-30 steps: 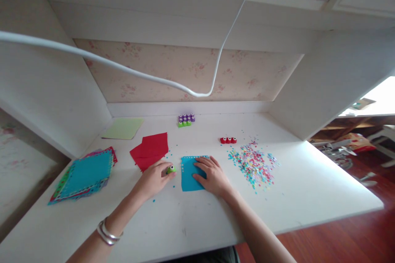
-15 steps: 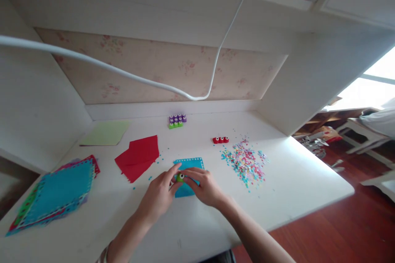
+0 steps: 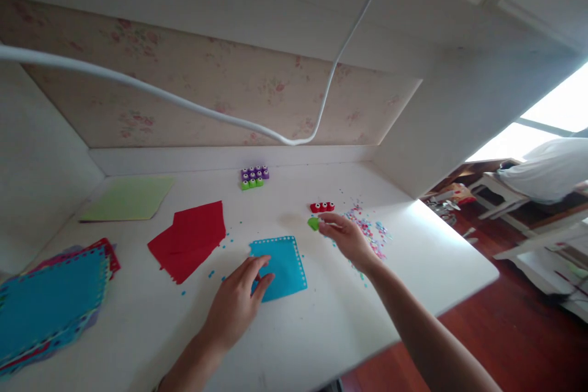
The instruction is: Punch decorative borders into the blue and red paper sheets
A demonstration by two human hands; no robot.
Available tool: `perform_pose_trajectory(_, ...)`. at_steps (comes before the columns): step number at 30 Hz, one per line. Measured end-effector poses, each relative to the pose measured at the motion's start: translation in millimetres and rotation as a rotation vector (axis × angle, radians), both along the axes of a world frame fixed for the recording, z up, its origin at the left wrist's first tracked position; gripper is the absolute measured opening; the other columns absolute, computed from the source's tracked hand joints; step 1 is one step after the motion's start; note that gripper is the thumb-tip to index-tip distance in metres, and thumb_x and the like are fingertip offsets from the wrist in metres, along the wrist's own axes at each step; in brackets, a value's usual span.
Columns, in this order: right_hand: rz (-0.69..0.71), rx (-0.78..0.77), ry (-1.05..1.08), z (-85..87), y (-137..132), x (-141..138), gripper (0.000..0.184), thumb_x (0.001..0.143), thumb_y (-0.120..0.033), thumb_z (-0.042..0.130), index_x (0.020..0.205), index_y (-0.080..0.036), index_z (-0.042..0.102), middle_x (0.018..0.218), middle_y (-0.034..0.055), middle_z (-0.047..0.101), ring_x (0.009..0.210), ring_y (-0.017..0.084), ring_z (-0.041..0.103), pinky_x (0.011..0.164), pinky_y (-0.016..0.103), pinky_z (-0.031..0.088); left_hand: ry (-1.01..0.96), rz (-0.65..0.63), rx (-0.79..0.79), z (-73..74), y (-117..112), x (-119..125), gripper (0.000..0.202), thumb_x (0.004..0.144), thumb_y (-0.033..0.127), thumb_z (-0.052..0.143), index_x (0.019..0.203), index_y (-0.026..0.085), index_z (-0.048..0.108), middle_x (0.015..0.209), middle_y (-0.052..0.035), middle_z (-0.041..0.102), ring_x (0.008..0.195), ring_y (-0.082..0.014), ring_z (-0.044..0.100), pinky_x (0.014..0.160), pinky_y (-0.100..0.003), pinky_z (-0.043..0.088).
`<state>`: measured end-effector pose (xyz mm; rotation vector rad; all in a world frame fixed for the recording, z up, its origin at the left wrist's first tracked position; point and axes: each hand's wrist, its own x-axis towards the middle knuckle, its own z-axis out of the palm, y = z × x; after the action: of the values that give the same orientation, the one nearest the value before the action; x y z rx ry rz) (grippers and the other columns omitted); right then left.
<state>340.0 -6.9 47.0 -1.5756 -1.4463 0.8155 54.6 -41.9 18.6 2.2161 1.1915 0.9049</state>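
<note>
Right of centre in the frame, the right hand (image 3: 346, 239) pinches a small, smooth green punch (image 3: 313, 224) between thumb and fingers, just in front of a row of glossy red punches (image 3: 322, 207). The green punch is too blurred to tell which way its face or long axis points.

The left hand (image 3: 234, 300), at lower centre, is empty, its thumb and fingers curved apart over the left part of a thin, flat blue sheet (image 3: 285, 269); whether the fingertips touch it, I cannot tell. The nearly square sheet lies at lower centre, small holes lining its top and right edges; its top edge runs almost level, its right edge slants down to the right.

Matte, overlapping red sheets (image 3: 193, 236) lie left of centre, and a stack of hole-edged sheets (image 3: 50, 300) fills the lower left. Tiny flat paper bits (image 3: 367, 229) scatter behind the right hand.
</note>
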Motion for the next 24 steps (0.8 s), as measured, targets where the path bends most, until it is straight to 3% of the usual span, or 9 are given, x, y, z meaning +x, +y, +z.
perform_pose_trajectory(3,-0.213,-0.041,-0.181,5.0,33.8,38.3,0.041,0.083,-0.049,0.056,0.107,-0.019,0.069,0.091,0.0071,0.076,0.078,0.020,0.070,0.064,0.030,0.054,0.036,0.010,0.059,-3.0,0.6,-1.2,0.026,0.097,0.033,0.048,0.120,0.024,0.057,0.109,-0.0066,0.070,0.094,-0.0200,0.069,0.085,-0.033,0.057)
perform_pose_trajectory(10,-0.353,-0.131,-0.482,-1.0,98.3,83.1,0.033,0.074,-0.046,0.065,0.094,-0.022,0.075,0.087,0.0054,0.076,0.081,0.022,0.069,0.068,0.029,0.049,0.055,0.026,0.124,-3.3,3.5,-2.9,0.022,0.097,0.030,0.047,0.112,0.024,0.063,0.108,-0.0071,0.071,0.101,-0.0216,0.068,0.084,-0.032,0.059)
perform_pose_trajectory(18,-0.374,-0.256,-0.665,-12.8,113.3,86.1,0.023,0.070,-0.039,0.068,0.085,-0.024,0.078,0.089,0.0065,0.076,0.086,0.026,0.069,0.072,0.031,0.050,0.072,0.021,0.120,-2.9,5.6,-8.2,0.021,0.097,0.025,0.046,0.106,0.023,0.065,0.100,-0.0058,0.072,0.092,-0.0203,0.068,0.085,-0.034,0.056)
perform_pose_trajectory(24,-0.393,-0.201,-0.660,5.5,110.0,76.3,0.035,0.075,-0.043,0.063,0.101,-0.022,0.075,0.097,0.0089,0.075,0.092,0.029,0.068,0.079,0.037,0.050,0.062,0.031,0.090,-0.4,7.0,-12.3,0.021,0.097,0.024,0.046,0.103,0.023,0.066,0.099,-0.0047,0.071,0.091,-0.0196,0.067,0.084,-0.033,0.054)
